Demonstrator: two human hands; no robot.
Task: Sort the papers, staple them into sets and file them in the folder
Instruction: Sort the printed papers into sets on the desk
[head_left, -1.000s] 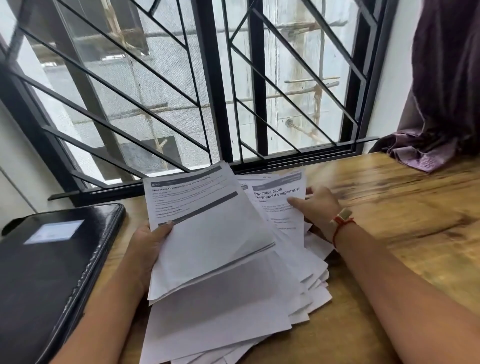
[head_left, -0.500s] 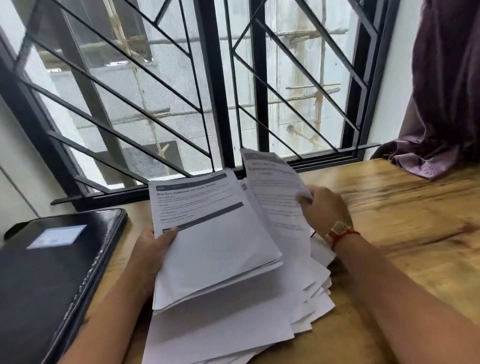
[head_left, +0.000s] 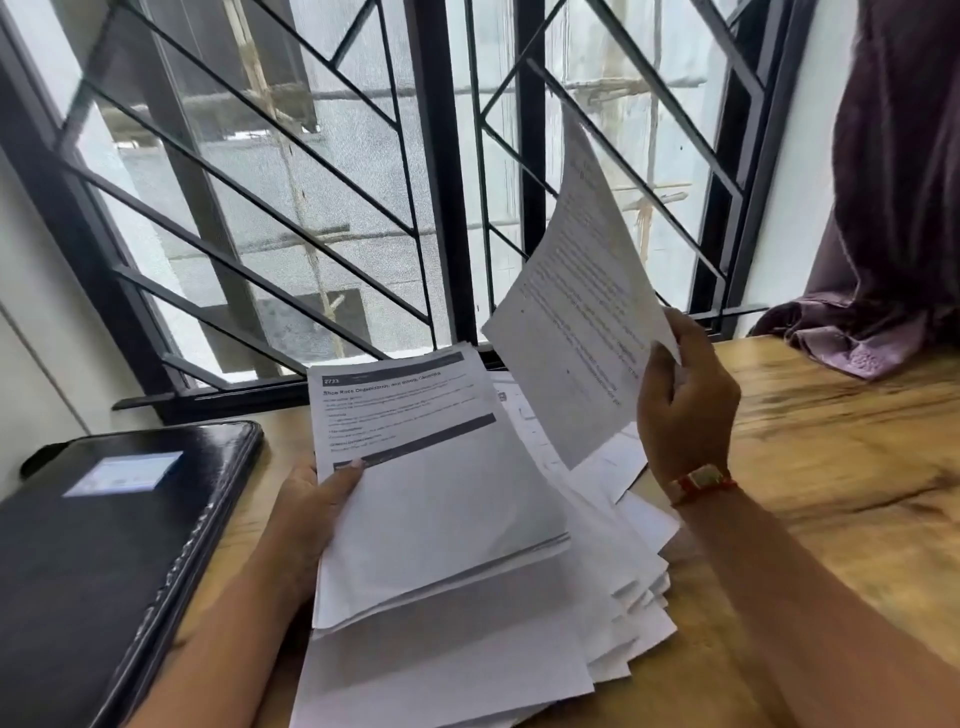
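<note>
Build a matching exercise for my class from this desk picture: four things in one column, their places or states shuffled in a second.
Things
1. black zipped folder
2. single white printed sheet
3. purple fabric curtain
4. white paper bundle with dark header bars

Places or states
A. lifted in the air, held by the right hand
B. hanging at far right, its end on the wooden table
C. lying flat at the table's left
D. gripped by the left hand over the spread papers

Pairs: 1-C, 2-A, 3-B, 4-D

Our right grip (head_left: 685, 410) pinches one sheet (head_left: 576, 312) raised over the desk (head_left: 831, 441); our left grip (head_left: 317, 499) holds a printed stack (head_left: 431, 493) beside the black folder (head_left: 114, 545).
</note>
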